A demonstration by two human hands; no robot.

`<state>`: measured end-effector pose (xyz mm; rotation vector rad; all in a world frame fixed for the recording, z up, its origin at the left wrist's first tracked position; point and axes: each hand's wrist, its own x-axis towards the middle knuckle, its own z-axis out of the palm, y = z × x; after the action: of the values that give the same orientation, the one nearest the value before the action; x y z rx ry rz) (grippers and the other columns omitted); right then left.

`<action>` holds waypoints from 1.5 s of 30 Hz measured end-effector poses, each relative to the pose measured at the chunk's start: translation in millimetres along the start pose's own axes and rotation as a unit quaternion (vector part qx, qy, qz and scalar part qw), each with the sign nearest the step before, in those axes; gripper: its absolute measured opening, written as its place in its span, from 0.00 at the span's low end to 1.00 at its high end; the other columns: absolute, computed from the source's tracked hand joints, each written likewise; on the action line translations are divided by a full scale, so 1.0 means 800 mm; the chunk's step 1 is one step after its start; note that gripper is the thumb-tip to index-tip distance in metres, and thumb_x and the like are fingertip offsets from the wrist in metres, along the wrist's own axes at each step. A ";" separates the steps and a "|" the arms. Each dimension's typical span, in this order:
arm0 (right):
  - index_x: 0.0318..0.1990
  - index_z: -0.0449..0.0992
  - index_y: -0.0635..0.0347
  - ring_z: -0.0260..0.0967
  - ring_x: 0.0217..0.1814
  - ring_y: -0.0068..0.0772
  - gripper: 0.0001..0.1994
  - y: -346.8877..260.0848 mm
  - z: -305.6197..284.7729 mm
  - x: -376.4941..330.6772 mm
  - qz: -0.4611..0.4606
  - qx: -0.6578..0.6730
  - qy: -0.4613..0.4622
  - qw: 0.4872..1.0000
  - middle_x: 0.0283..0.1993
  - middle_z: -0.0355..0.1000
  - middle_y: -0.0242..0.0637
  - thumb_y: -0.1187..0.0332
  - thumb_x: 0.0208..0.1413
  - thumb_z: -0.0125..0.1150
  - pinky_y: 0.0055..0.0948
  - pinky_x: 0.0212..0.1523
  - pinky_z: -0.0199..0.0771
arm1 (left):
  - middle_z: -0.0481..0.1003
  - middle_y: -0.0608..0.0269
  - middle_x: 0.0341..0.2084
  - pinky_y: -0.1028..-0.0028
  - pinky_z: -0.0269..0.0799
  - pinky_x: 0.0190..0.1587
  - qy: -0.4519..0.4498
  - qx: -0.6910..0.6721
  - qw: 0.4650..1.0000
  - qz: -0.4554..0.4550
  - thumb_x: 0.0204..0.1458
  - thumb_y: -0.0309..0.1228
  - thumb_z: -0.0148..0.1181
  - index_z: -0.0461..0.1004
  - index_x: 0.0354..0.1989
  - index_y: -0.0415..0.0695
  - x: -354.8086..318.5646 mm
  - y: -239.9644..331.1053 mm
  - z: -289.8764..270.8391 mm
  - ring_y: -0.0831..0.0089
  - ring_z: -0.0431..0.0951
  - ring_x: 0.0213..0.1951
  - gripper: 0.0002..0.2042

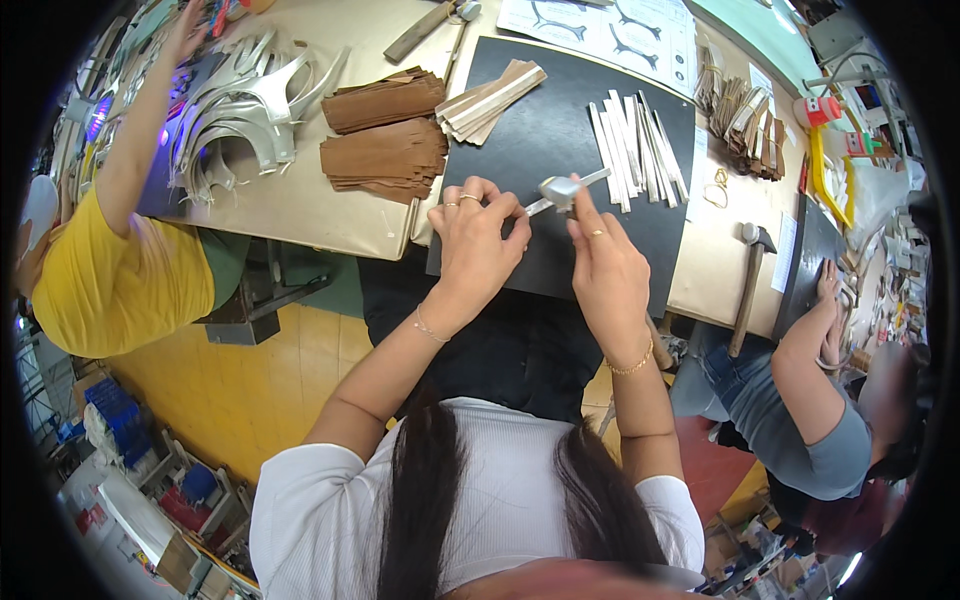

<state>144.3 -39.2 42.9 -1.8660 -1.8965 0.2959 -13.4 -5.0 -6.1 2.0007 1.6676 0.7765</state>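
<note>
On the near edge of the black board [555, 110], my left hand [475, 235] pinches one end of a narrow whitish strip [597, 178]. My right hand [610, 275] is wrapped round a hammer, its index finger stretched toward the metal hammer head [558, 190]. That head is over the middle of the strip and hides part of it; most of the handle is hidden by my hand. Beyond my right hand lies a bunch of loose white strips [635, 150]. A fanned stack of cream and tan strips [492, 100] rests on the board's far left.
Two stacks of brown leather pieces [385, 155] lie left of the board, with curved pale straps [245, 110] further left. Another hammer [750, 250] and bundled brown strips [745, 125] are to the right. A printed sheet [620, 35] lies behind. People sit on both sides.
</note>
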 end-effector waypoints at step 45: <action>0.69 0.69 0.46 0.72 0.24 0.40 0.27 -0.016 0.003 -0.013 -0.037 -0.017 -0.091 0.995 0.29 0.68 0.36 0.69 0.62 0.62 0.39 0.25 0.72 | 0.72 0.65 0.36 0.64 0.60 0.50 0.014 -0.048 0.998 0.026 0.44 0.27 0.72 0.82 0.29 0.43 -0.012 -0.019 -0.009 0.65 0.71 0.44 0.05</action>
<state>131.1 -49.6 44.9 -1.8405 -2.0971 0.4241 -30.3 -11.8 -11.7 1.9828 1.5684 0.8909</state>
